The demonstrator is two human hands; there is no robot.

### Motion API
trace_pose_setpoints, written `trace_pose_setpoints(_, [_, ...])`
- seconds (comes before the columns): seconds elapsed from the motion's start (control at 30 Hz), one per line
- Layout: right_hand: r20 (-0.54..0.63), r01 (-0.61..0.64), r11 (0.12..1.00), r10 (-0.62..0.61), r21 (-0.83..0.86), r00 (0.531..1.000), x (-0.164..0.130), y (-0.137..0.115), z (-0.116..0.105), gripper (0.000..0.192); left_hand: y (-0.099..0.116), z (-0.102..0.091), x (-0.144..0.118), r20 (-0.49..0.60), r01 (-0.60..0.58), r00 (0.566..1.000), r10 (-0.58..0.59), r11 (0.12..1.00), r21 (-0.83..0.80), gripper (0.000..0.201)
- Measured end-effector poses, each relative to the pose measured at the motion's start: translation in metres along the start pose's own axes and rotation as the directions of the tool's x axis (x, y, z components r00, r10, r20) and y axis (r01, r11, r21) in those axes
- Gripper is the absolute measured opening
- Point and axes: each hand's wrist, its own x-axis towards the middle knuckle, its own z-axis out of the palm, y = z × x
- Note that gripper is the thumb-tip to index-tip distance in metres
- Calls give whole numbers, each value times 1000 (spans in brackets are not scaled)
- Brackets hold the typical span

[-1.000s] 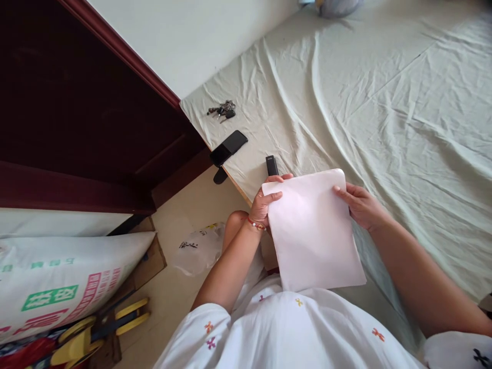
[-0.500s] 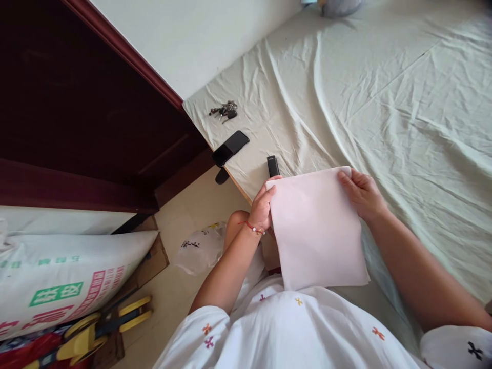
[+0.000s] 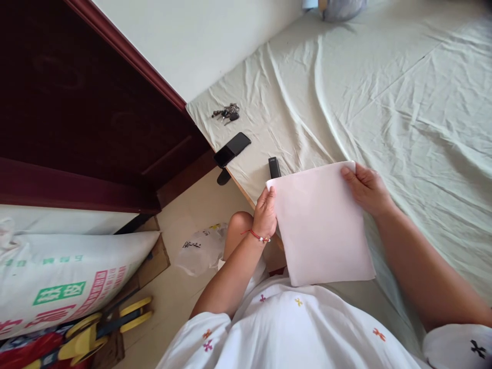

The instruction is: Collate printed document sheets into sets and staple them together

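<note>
A pale pink sheet of paper is held up over the near edge of a bed. My left hand, with a red bracelet on the wrist, pinches the sheet's top left corner. My right hand grips the top right corner, fingers curled over the edge. Just beyond the paper's top left corner a small black lighter-like object lies on the pale green bedsheet.
A black phone overhangs the bed's edge, and a bunch of keys lies farther back. A dark wooden headboard stands at left. On the floor are a printed sack, a plastic bag and yellow tools.
Both hands have slid up toward the sheet's top corners, and the paper has shifted slightly right and away from me. The view has drifted a little.
</note>
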Motion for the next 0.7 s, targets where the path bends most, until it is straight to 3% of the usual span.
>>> trace_pose_setpoints(0.1, [15,-21,998,21,55,1000,0,1,4,51,-2,0,0,-24,13,1000,-13,1000,16,51])
trace_pose_setpoints(0.2, [133,-164,961,137,221,982,-1,5,8,46,-9,0,1,-93,36,995,-36,999,-3,49])
trace_pose_setpoints(0.3, [195,-293,906,241,306,951,-2,12,10,44,-14,-1,2,-93,70,993,-72,997,-26,49])
trace_pose_setpoints(0.4, [184,-374,882,332,287,925,0,23,9,39,-13,-6,6,-94,103,991,-94,990,98,37])
trace_pose_setpoints(0.53, [186,-348,912,311,217,932,6,38,6,34,-4,-12,16,-175,214,972,-158,902,376,25])
trace_pose_setpoints(0.7, [203,-324,936,293,141,935,15,46,5,33,1,-10,24,-206,292,953,-221,844,449,29])
